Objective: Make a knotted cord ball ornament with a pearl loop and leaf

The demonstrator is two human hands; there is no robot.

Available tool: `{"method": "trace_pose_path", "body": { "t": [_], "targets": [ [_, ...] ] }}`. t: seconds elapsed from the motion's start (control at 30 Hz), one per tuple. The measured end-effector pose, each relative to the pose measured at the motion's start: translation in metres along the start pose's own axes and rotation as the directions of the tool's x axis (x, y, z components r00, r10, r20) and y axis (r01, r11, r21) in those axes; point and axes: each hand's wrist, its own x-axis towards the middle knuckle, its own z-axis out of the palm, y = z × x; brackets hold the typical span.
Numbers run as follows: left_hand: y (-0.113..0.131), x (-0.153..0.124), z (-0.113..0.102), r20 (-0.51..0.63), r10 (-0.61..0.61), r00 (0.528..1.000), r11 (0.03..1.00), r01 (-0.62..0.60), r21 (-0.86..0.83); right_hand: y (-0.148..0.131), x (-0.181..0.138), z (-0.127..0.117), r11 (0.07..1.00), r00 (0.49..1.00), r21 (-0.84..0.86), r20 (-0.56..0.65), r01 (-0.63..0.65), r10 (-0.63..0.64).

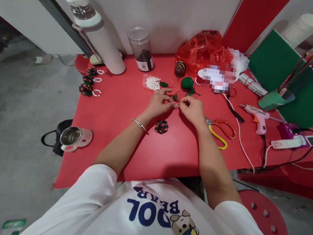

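Note:
Over the middle of the red table, my left hand (158,105) pinches at a small pale, shiny piece (175,105) too small to name. From the other side my right hand (193,109) meets it, thumb and forefinger pressed together at its edge. Just behind the fingertips lie a bit of green yarn and thin orange strands. A dark multicoloured yarn rosette (161,127) rests on the table below my left hand. White pearl beads (152,82) in a clear bag sit beyond that hand. A green yarn ball (187,83) is behind my fingers.
Scissors (219,131) and a pink glue gun (258,116) with cables lie at right. Three yarn pieces with bead loops (88,79) line the left edge, above a steel-lined mug (78,139). A tall white bottle (103,42), a jar (141,50) and a red bag (201,51) stand behind.

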Motion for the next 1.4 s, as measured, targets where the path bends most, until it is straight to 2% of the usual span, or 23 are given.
{"method": "trace_pose_path", "body": {
  "t": [0.1,0.2,0.33,0.43,0.67,0.87,1.03,1.2,1.33,1.4],
  "targets": [
    [0.006,-0.002,0.002,0.013,0.0,1.0,1.0,0.0,0.015,-0.001,0.0,0.0,1.0,1.0,0.015,0.012,0.001,-0.001],
    [0.013,-0.006,0.005,0.092,-0.153,0.984,0.978,0.164,-0.125,-0.002,-0.001,-0.001,0.999,1.0,0.052,0.02,0.002,-0.003],
    [0.014,-0.007,0.003,0.204,-0.411,0.889,0.809,0.459,-0.367,-0.001,0.0,-0.001,0.999,1.0,0.043,0.011,0.011,-0.011],
    [0.011,-0.004,-0.001,0.248,-0.473,0.845,0.722,0.533,-0.44,0.002,0.001,-0.002,1.0,1.0,-0.015,0.001,0.02,-0.02],
    [0.016,-0.001,-0.008,0.395,-0.44,0.807,0.637,0.59,-0.496,0.005,0.0,-0.001,0.995,0.998,-0.084,0.035,0.057,-0.054],
    [0.033,-0.004,-0.005,0.426,-0.496,0.757,0.507,0.65,-0.566,-0.001,-0.005,0.002,0.989,0.985,-0.065,0.119,0.134,-0.125],
    [0.042,-0.007,-0.002,0.429,-0.51,0.745,0.501,0.663,-0.556,-0.003,-0.006,-0.001,0.971,0.961,-0.098,0.194,0.22,-0.198],
    [0.042,-0.005,-0.003,0.4,-0.557,0.728,0.477,0.674,-0.563,-0.005,-0.006,-0.007,0.951,0.966,-0.234,0.21,0.201,-0.153],
    [0.038,-0.004,-0.005,0.413,-0.53,0.74,0.46,0.66,-0.593,-0.01,-0.008,-0.008,0.932,0.965,-0.302,0.223,0.201,-0.135],
    [0.036,-0.006,-0.004,0.431,-0.503,0.749,0.49,0.658,-0.572,-0.012,-0.009,-0.007,0.925,0.961,-0.311,0.231,0.219,-0.15]
  ]
}}
